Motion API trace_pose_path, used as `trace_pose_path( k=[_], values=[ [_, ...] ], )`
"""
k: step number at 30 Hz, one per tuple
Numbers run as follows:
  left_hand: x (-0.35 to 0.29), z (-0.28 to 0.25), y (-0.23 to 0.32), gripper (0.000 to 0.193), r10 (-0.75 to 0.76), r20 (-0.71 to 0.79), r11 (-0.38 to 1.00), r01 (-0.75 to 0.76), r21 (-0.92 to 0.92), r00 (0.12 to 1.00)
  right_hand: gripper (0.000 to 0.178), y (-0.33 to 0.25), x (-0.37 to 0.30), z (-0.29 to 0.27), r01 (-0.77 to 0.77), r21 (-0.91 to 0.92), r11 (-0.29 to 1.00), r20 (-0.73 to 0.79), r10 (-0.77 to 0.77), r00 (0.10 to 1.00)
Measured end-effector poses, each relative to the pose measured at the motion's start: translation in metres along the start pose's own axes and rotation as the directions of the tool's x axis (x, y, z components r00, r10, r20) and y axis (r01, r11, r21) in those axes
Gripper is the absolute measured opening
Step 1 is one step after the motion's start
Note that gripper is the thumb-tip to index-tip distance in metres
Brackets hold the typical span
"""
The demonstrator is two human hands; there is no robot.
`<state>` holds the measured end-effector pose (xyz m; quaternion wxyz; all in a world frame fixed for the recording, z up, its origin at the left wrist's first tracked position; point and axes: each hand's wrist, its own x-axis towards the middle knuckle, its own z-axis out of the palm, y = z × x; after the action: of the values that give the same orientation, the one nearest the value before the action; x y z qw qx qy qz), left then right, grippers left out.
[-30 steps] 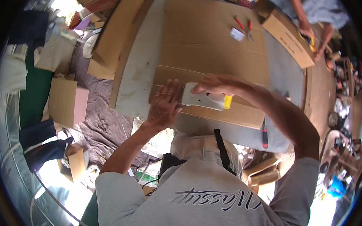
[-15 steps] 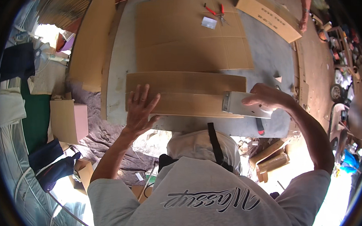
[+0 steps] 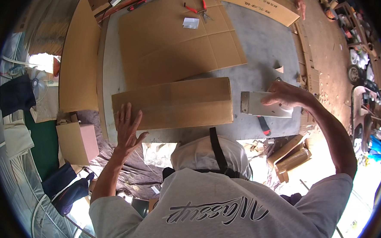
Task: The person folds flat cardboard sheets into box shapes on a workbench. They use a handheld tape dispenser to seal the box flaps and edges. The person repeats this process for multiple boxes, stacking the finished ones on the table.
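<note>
A long brown cardboard box lies near the table's front edge, slightly tilted, with a glossy strip along the middle of its top. On its left end rests my left hand, fingers stretched out and spread. My right hand grips a tape dispenser, pale with a metal end, just right of the box and apart from it. Its fingers wrap the far side, so part of the dispenser is hidden. A red-and-black handled tool lies partly under the dispenser.
Behind the box a flat cardboard sheet covers much of the grey table. Red-handled pliers and a small white card lie on it. A long carton sits at the far right edge; another person's hand shows beyond.
The tape dispenser has come off the box's right end and now sits apart from it. The box is turned slightly, and its visible centre seam is now under a glossy strip.
</note>
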<state>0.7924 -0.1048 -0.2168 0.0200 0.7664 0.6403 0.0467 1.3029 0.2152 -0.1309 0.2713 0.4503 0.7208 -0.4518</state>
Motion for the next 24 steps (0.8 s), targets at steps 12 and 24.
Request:
trace_pose_path(
  k=[12, 24],
  values=[
    [0.006, -0.018, 0.013, 0.094, -0.009, 0.077, 0.999, 0.011, -0.03, 0.997, 0.067, 0.048, 0.056, 0.029, 0.382, -0.019, 0.924, -0.069, -0.382, 0.921],
    [0.152, 0.004, 0.191, 0.101, 0.245, 0.093, 0.929, -0.206, -0.309, 0.965, 0.061, 0.011, 0.048, 0.013, 0.241, 0.046, 0.969, 0.087, -0.244, 0.966]
  ],
)
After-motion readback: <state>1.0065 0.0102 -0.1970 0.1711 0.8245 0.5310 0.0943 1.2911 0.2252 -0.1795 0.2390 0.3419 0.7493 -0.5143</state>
